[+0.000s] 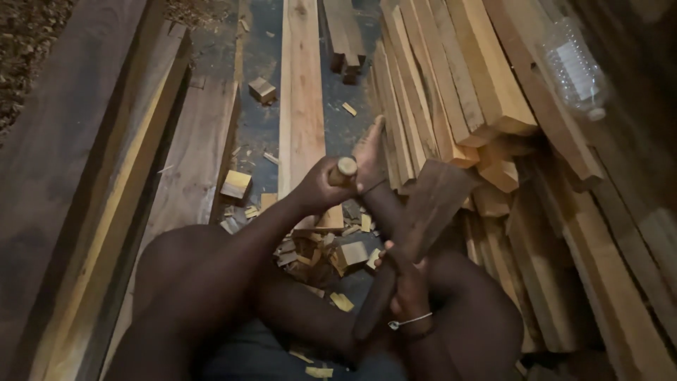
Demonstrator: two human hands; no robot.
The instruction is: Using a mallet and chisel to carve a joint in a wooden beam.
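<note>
My left hand is closed around a round wooden tool handle, whose pale cut end shows above my fist. My right hand, with a thin bracelet at the wrist, grips the lower end of a flat dark piece of wood that stands tilted against the plank stack. A bare foot rests just beyond the handle, touching the planks. Small offcut blocks and chips lie on the floor between my hands. The tool's head is hidden.
A large stack of pale sawn planks fills the right side, with a clear plastic bottle on it. One long board runs away down the middle. Dark wide boards lie at the left. Loose wooden blocks dot the floor.
</note>
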